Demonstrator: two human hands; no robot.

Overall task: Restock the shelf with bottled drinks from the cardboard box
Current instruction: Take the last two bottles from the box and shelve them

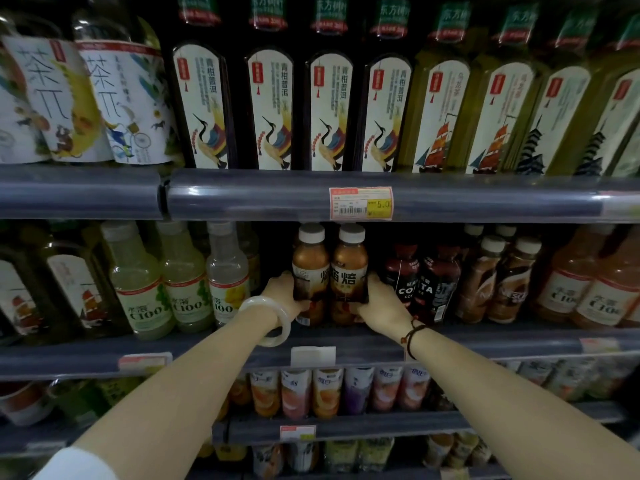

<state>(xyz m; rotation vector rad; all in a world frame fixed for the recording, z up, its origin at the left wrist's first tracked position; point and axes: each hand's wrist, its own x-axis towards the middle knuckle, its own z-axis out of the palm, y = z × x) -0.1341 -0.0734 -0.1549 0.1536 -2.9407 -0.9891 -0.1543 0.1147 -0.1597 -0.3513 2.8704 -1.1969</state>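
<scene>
Two brown tea bottles with white caps stand side by side on the middle shelf [346, 344]. My left hand [282, 292] grips the left bottle [310, 268] low on its label. My right hand [379, 303] grips the right bottle [349, 268] from its right side. Both bottles are upright and touch each other, in the gap between the pale C100 bottles and the dark Costa coffee bottles. The cardboard box is out of view.
Pale C100 drinks [187, 289] stand left of the gap, Costa coffee bottles [426, 282] and Nescafe bottles [502, 282] right of it. Tall tea bottles [273, 112] fill the shelf above. Small juice bottles [329, 393] line the shelf below. A price tag [362, 202] hangs overhead.
</scene>
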